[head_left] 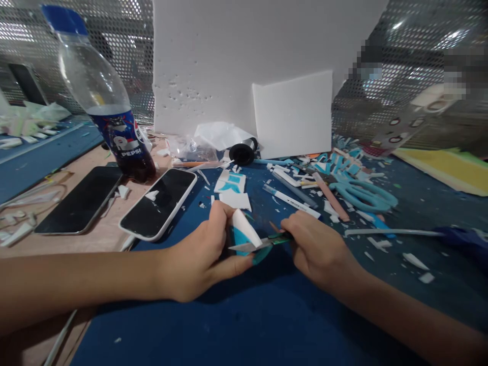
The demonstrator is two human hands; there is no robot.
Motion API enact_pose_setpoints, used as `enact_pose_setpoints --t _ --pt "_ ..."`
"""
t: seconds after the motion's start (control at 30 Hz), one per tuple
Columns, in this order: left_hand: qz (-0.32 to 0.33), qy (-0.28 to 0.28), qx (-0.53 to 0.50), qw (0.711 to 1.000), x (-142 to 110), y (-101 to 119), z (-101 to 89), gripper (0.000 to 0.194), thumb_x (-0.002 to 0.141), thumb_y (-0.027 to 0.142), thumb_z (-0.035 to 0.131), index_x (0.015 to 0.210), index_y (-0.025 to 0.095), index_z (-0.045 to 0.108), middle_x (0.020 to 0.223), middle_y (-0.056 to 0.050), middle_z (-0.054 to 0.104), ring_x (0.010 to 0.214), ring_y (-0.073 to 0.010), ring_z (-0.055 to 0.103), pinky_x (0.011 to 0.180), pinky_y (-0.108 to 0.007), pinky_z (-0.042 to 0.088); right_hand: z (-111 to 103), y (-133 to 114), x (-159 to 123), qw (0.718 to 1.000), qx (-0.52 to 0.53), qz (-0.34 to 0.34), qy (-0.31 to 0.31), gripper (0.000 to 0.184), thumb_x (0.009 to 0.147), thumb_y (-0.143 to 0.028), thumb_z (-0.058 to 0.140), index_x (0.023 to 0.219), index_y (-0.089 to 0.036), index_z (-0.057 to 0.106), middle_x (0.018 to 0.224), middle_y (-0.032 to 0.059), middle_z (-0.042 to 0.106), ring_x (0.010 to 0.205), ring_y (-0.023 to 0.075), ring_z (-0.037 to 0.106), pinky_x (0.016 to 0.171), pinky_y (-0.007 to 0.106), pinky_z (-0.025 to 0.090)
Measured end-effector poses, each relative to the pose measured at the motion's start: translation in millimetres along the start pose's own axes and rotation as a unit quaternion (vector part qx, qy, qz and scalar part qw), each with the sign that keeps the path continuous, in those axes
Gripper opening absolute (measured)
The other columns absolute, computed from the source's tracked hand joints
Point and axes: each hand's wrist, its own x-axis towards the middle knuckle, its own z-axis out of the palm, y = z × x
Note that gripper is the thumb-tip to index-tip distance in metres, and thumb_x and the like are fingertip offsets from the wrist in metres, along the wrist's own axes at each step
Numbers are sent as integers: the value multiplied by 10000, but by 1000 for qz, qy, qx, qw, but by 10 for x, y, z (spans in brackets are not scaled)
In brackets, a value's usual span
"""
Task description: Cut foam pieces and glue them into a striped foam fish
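My left hand (192,262) pinches a small white and blue foam piece (244,229) between its fingers and thumb, just above the blue mat (213,325). In my right hand (322,249) is a small knife (249,246), its pointed blade turned left and lying against the lower edge of the foam piece. Fingers cover most of the knife's handle. Just beyond my left hand lie cut foam pieces (232,182), white with blue parts. A white marker (292,201) rests past my right hand, among scraps.
Two phones (82,201) and a Pepsi bottle (118,137) stand or lie at left. Blue-handled scissors (366,195) lie among foam scraps at right, behind a blue glue gun (461,241). A black-ended roll (243,151) and a white foam board (295,114) are at the back.
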Motion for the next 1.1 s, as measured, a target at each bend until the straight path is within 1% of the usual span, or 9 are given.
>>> enact_pose_setpoints --t 0.2,0.37,0.5,0.6,0.73,0.83,0.9,0.97,1.1 --pt "30 -12 27 999 16 -12 20 267 880 206 493 907 228 228 863 -19 478 713 -129 495 639 -271 433 -4 -44 -10 1000 -28 4 2 183 799 8 409 862 -157 456 654 36 461 602 165 425 537 278 399" --pt "17 -20 24 999 17 19 24 266 890 214 472 893 236 207 880 -28 499 719 -135 517 633 -273 455 -2 -71 9 999 -50 1 15 213 793 19 366 872 -157 457 660 56 498 638 191 477 561 302 420" --pt "9 -24 36 999 14 21 37 268 879 228 478 893 235 211 861 -22 494 701 -139 521 610 -270 449 -8 -100 56 999 -40 -1 17 228 787 19 352 850 -184 435 637 41 501 618 186 478 543 288 417" --pt "-10 -25 32 999 16 15 43 273 869 246 486 878 236 213 818 -9 492 675 -143 521 567 -265 427 -2 -127 78 999 -30 4 19 240 771 20 339 816 -204 413 615 26 488 581 178 462 524 277 413" --pt "-54 2 25 998 24 28 28 277 851 279 522 918 220 261 792 -2 514 673 -151 524 590 -283 418 19 -141 74 999 -4 34 3 246 770 16 332 860 -191 429 634 26 507 588 171 484 534 264 430" --pt "-94 15 14 995 29 44 6 279 849 333 540 938 207 308 733 21 506 609 -136 494 551 -269 392 25 -129 62 999 -6 50 4 242 788 10 330 892 -179 439 646 25 518 593 162 497 542 252 437" --pt "-118 12 18 993 32 46 -6 273 854 372 539 900 207 326 672 43 473 565 -125 463 514 -255 359 23 -117 55 998 -13 55 1 237 795 5 329 890 -183 438 646 24 522 588 160 495 538 250 434" --pt "-122 3 32 992 31 37 -12 260 867 379 520 853 211 322 632 57 441 539 -117 436 496 -246 332 17 -108 48 998 -20 54 0 230 801 0 330 891 -183 437 646 25 526 591 163 494 549 253 438" --pt "-90 -18 46 995 16 3 -6 239 878 345 492 852 219 290 617 67 426 526 -115 412 487 -242 314 -4 -108 42 999 -24 41 0 252 774 9 328 894 -184 435 650 27 522 605 172 491 556 260 433"
